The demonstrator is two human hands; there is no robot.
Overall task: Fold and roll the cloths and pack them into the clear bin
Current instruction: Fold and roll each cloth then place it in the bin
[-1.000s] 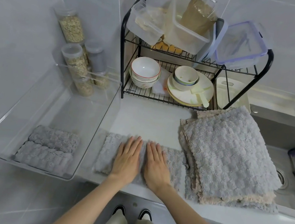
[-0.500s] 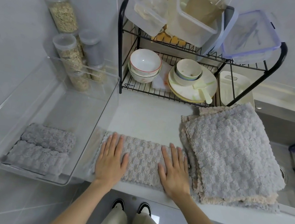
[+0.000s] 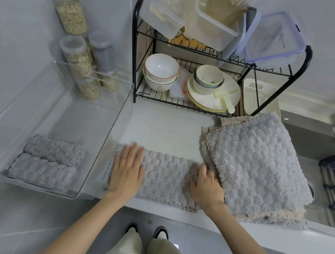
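Hands: we had slid them apart from the cloth's middle. Our left hand (image 3: 127, 170) lay flat, fingers straight, on the left end. Our right hand (image 3: 205, 186) sat on the right end, fingers bent; whether they pinched it, we could not tell.
Meaning: the smoothing looked done, and we judged rolling came next.
Cloth (image 3: 166, 176): a folded strip at the tabletop's (image 3: 166, 129) near edge, long axis left to right.
Ends: one pointed at the clear bin (image 3: 104, 139), which held two rolls (image 3: 50, 160); the other touched the stack (image 3: 257, 167).
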